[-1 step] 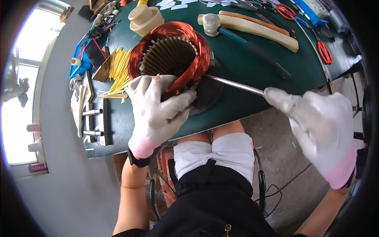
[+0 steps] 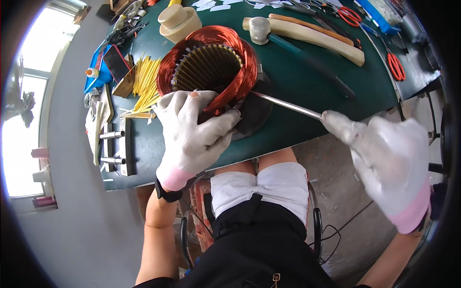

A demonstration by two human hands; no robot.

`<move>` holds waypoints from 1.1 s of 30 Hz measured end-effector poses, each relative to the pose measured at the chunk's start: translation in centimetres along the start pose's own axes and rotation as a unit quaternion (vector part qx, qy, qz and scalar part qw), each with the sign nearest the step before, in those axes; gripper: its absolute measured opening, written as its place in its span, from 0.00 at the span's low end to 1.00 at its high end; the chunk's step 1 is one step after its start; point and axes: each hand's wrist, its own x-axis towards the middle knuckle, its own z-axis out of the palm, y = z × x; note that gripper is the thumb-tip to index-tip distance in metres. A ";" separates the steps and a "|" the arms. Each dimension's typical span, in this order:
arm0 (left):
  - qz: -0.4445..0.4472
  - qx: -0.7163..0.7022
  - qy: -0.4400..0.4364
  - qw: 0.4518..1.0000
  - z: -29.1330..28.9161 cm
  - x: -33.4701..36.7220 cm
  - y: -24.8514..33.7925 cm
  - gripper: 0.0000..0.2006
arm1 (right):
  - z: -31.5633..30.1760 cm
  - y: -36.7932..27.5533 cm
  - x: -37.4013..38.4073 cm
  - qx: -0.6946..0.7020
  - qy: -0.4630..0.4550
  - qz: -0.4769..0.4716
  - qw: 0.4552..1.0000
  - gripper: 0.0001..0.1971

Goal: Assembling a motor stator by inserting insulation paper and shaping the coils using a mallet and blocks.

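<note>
A motor stator (image 2: pixel 206 72) with thick red copper-wire coils stands on the green table in front of me. Its inner teeth are lined with yellowish slot strips. My left hand (image 2: pixel 194 122), in a white glove with a pink cuff, curls its fingers over the near rim of the coils and grips it. From the right, my gloved right hand (image 2: pixel 384 149) is closed around a long thin metal rod (image 2: pixel 288 105). The rod's far tip meets the right side of the coils, low down. Whatever handle it has is hidden in the fist.
Behind the stator lie a hammer (image 2: pixel 260 30), wooden sticks (image 2: pixel 312 38) and red-handled scissors (image 2: pixel 396 66). Yellow strips (image 2: pixel 145 79), a blue tray (image 2: pixel 96 79) and a metal clamp-like frame (image 2: pixel 126 149) are to the left. Cream round blocks (image 2: pixel 180 26) stand at the back.
</note>
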 end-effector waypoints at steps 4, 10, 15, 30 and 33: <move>0.038 -0.047 0.045 0.997 1.2 0.8 0.7 0.14 | 9.9 1.8 -3.5 0.369 0.113 0.109 0.916 0.20; -0.007 -0.058 0.048 0.997 1.2 0.1 0.2 0.17 | 7.6 1.7 0.8 0.173 0.124 0.031 0.977 0.19; 0.017 -0.129 -0.017 0.991 -0.1 1.3 0.7 0.26 | 7.8 4.4 1.6 0.252 -0.026 0.134 0.958 0.12; 0.185 -0.439 0.316 0.820 5.9 3.7 -8.2 0.23 | 21.2 11.0 -5.2 0.229 0.095 0.086 0.965 0.17; 0.198 -0.387 0.264 0.861 5.2 3.3 -9.3 0.24 | 22.7 11.5 -5.8 0.253 0.131 0.072 0.956 0.17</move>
